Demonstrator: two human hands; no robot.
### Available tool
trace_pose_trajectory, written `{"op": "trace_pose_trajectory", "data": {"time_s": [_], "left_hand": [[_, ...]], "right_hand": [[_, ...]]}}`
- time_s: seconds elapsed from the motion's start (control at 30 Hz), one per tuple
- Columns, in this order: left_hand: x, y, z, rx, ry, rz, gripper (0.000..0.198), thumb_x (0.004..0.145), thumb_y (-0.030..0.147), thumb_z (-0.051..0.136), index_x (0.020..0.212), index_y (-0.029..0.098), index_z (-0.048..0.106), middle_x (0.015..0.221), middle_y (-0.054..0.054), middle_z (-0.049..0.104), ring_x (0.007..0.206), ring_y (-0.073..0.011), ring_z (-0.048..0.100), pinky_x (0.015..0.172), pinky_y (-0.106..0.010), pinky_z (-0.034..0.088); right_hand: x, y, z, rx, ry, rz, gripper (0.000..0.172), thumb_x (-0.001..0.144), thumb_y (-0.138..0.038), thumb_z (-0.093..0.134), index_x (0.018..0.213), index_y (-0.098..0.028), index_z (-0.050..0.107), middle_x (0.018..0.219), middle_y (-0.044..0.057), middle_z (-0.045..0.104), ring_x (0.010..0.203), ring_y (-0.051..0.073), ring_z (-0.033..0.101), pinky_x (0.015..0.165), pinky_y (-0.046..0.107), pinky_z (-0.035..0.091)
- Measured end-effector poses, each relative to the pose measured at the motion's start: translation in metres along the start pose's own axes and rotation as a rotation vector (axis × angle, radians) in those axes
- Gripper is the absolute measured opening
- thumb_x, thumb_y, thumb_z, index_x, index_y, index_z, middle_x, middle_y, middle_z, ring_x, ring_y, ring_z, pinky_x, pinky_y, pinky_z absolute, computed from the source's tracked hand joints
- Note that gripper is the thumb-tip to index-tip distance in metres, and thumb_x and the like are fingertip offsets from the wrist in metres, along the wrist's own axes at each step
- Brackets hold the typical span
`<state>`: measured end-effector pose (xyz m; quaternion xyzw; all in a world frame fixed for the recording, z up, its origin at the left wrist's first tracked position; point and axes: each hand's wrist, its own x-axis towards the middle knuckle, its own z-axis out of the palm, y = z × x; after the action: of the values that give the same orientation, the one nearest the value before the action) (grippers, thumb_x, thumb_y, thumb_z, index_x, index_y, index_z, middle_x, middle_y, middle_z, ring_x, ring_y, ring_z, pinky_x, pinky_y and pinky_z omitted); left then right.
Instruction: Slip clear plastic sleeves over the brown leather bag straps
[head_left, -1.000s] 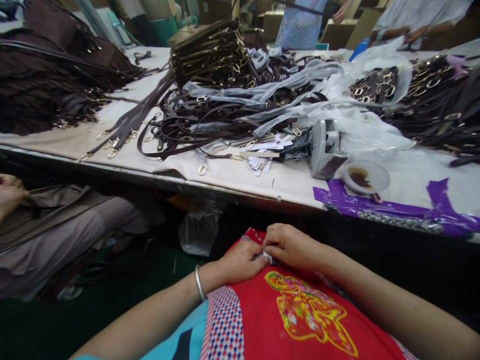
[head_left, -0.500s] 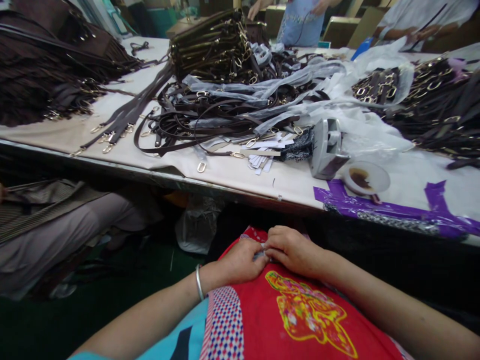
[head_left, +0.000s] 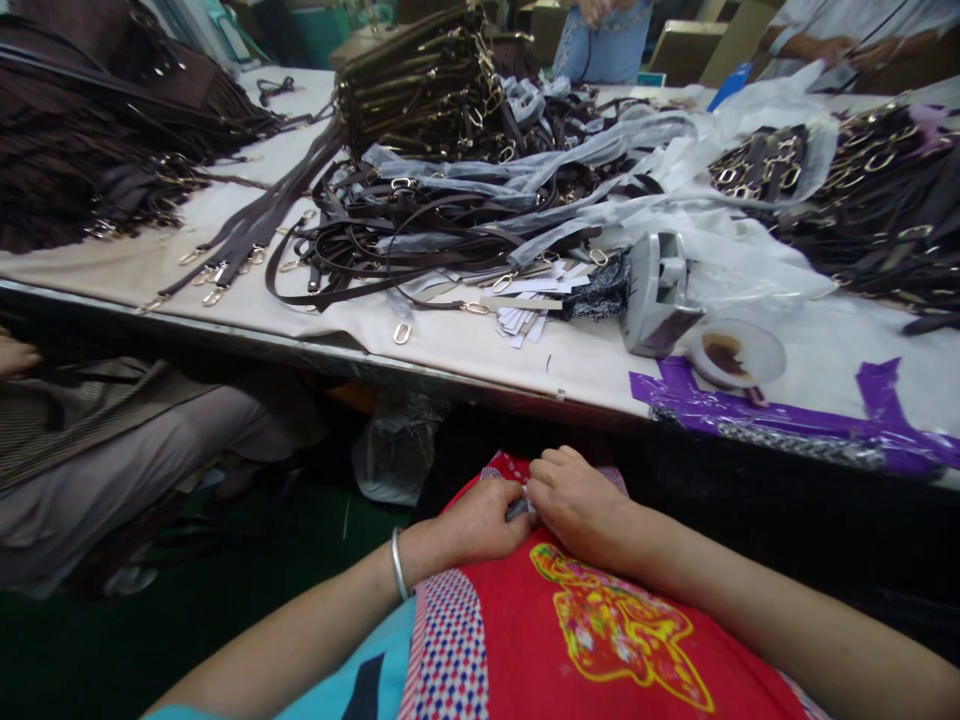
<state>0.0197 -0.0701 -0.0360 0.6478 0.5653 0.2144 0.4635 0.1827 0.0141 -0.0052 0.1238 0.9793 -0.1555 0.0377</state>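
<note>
Both hands rest together in my lap on a red printed cloth (head_left: 600, 640), below the table edge. My left hand (head_left: 480, 522), with a silver bangle at the wrist, is closed in a pinch. My right hand (head_left: 577, 498) is closed too, its fingers curled against the left. Between the fingertips shows a small pale piece (head_left: 519, 508), too small to name. On the table ahead lies a tangle of dark brown straps (head_left: 390, 240) with gold clasps, and a loose gold ring (head_left: 403, 333) near the front edge.
A grey tool (head_left: 656, 295), a white dish with brown liquid (head_left: 739, 355) and purple tape (head_left: 750, 412) sit at the right. White paper slips (head_left: 525, 320) lie mid-table. Brown fringed goods (head_left: 90, 150) pile at left. Another person's lap (head_left: 112, 460) is at left; people stand behind.
My right hand has curled in more over the left fingertips, hiding most of the pale piece. The view has shifted slightly; the person at left moved a hand.
</note>
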Motion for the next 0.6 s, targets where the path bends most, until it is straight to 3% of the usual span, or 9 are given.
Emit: {"op": "trace_pose_trajectory", "data": {"time_s": [0.1, 0.23, 0.43, 0.53, 0.6], "left_hand": [[0.001, 0.000, -0.001, -0.017, 0.023, -0.055, 0.024, 0.087, 0.030, 0.051, 0.076, 0.014, 0.066, 0.073, -0.004, 0.068, 0.062, -0.0147, 0.056, 0.057, -0.026, 0.036], [0.000, 0.001, -0.005, -0.113, 0.067, -0.174, 0.030, 0.086, 0.036, 0.053, 0.068, 0.013, 0.063, 0.064, 0.000, 0.061, 0.058, -0.0121, 0.047, 0.054, -0.026, 0.031], [0.004, 0.006, -0.013, -0.657, 0.025, -0.288, 0.022, 0.078, 0.035, 0.061, 0.072, 0.013, 0.062, 0.064, 0.003, 0.052, 0.058, -0.0098, 0.039, 0.055, -0.024, 0.030], [0.006, 0.008, -0.013, -0.908, 0.049, -0.307, 0.018, 0.073, 0.031, 0.065, 0.073, 0.014, 0.061, 0.068, 0.001, 0.054, 0.061, -0.0105, 0.045, 0.058, -0.023, 0.033], [0.008, 0.010, -0.013, -0.956, 0.087, -0.312, 0.021, 0.073, 0.034, 0.068, 0.076, 0.013, 0.063, 0.071, 0.000, 0.058, 0.064, -0.0119, 0.050, 0.060, -0.024, 0.037]], "right_hand": [[-0.006, -0.001, 0.010, -0.098, 0.109, -0.007, 0.008, 0.087, -0.014, 0.058, 0.079, -0.016, 0.061, 0.081, 0.007, 0.059, 0.077, 0.021, 0.045, 0.073, 0.039, 0.030], [-0.013, 0.004, 0.014, 0.003, 0.182, -0.019, 0.008, 0.093, -0.018, 0.055, 0.089, -0.017, 0.062, 0.086, 0.005, 0.060, 0.080, 0.021, 0.045, 0.074, 0.037, 0.029], [-0.019, 0.008, 0.010, -0.051, 0.282, -0.059, 0.022, 0.097, -0.019, 0.049, 0.114, -0.012, 0.061, 0.088, 0.007, 0.062, 0.083, 0.023, 0.047, 0.072, 0.039, 0.030], [-0.019, 0.010, 0.008, -0.082, 0.409, -0.085, 0.024, 0.097, -0.017, 0.046, 0.115, -0.009, 0.060, 0.085, 0.008, 0.063, 0.080, 0.022, 0.047, 0.069, 0.038, 0.029], [-0.018, 0.013, 0.010, -0.078, 0.494, -0.100, 0.024, 0.097, -0.015, 0.046, 0.116, -0.008, 0.059, 0.084, 0.007, 0.063, 0.076, 0.021, 0.047, 0.067, 0.038, 0.029]]}}
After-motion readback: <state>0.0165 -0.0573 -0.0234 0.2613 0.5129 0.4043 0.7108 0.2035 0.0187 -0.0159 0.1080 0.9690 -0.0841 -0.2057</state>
